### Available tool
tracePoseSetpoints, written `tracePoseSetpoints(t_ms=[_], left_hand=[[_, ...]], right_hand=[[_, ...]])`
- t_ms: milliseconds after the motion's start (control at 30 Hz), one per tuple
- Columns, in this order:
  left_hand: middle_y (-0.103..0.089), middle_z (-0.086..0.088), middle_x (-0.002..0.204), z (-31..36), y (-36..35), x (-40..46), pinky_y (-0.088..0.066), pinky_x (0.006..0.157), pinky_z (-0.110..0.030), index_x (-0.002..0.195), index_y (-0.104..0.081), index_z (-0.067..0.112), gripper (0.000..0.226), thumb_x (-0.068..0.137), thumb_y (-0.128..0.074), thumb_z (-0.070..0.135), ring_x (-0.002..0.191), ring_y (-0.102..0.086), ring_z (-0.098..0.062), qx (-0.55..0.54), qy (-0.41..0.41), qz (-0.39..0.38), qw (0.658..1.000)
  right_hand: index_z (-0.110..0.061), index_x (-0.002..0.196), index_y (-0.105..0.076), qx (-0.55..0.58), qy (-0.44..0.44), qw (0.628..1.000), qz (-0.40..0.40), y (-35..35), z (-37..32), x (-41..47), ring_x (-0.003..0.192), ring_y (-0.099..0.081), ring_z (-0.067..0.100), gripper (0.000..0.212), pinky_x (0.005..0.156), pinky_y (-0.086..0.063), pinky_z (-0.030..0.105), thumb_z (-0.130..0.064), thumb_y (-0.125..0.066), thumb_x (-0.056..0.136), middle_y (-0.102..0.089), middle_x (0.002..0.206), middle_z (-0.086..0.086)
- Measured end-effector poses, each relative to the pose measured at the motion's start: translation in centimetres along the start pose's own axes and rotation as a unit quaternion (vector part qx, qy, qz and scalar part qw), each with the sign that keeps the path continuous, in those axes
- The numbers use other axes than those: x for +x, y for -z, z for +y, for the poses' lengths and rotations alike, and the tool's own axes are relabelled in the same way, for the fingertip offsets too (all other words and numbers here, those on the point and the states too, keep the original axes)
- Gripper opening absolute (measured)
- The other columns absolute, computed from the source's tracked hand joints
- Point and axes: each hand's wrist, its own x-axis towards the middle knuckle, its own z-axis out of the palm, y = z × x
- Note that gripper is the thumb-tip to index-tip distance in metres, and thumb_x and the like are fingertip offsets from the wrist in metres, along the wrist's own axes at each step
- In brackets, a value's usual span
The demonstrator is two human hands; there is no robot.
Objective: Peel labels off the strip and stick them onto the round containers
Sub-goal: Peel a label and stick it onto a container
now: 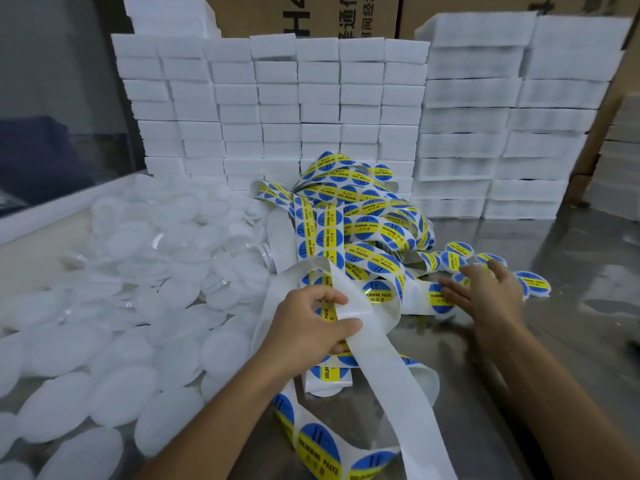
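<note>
A tangled white backing strip carrying round blue-and-yellow "Soldering Paste" labels (356,216) is heaped at the table's centre. My left hand (311,323) grips a bare stretch of the strip (384,372), which runs down toward me. My right hand (485,292) lies flat with spread fingers on labelled round containers (533,284) at the right of the heap. A big pile of plain white round containers (138,271) covers the left side.
Stacks of white foam blocks (311,109) form a wall behind the pile, with cardboard boxes (304,15) behind them. The steel table (571,341) shows bare metal at the right. A white ledge (52,209) borders the left.
</note>
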Motion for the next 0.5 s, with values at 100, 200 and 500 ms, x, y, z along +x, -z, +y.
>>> tracePoseSetpoints(t_ms=[100, 200, 500], left_hand=[[-0.072, -0.007, 0.070, 0.1, 0.3, 0.1, -0.057, 0.054, -0.024, 0.091, -0.075, 0.019, 0.013, 0.080, -0.079, 0.017, 0.050, -0.065, -0.018, -0.054, -0.014, 0.046, 0.997], [-0.075, -0.006, 0.074, 0.2, 0.4, 0.1, -0.062, 0.067, -0.034, 0.079, -0.074, 0.014, 0.007, 0.077, -0.080, 0.009, 0.068, -0.072, -0.029, -0.099, -0.043, 0.067, 0.992], [-0.076, 0.003, 0.099, 1.0, 0.7, -0.2, -0.056, 0.072, -0.021, 0.109, -0.062, 0.022, 0.043, 0.081, -0.069, -0.010, 0.092, -0.073, -0.014, -0.161, -0.116, -0.035, 0.980]], right_hand=[[-0.015, 0.150, -0.032, 0.007, 0.020, 0.999, 0.040, -0.3, -0.2, -0.3, 0.070, -0.073, 0.021, 0.062, 0.054, -0.059, 0.023, -0.004, -0.053, 0.093, -0.059, 0.124, 0.022], [-0.015, 0.128, -0.057, -0.058, 0.098, 0.992, 0.045, -0.8, -0.5, -1.9, 0.072, -0.073, 0.020, 0.038, 0.058, -0.055, 0.024, -0.007, -0.054, 0.091, -0.069, 0.109, 0.017], [-0.022, 0.105, -0.068, -0.132, 0.130, 0.934, -0.306, -4.6, -0.4, -10.1, 0.073, -0.068, 0.013, 0.014, 0.064, -0.054, 0.030, -0.029, -0.062, 0.094, -0.075, 0.084, 0.003]])
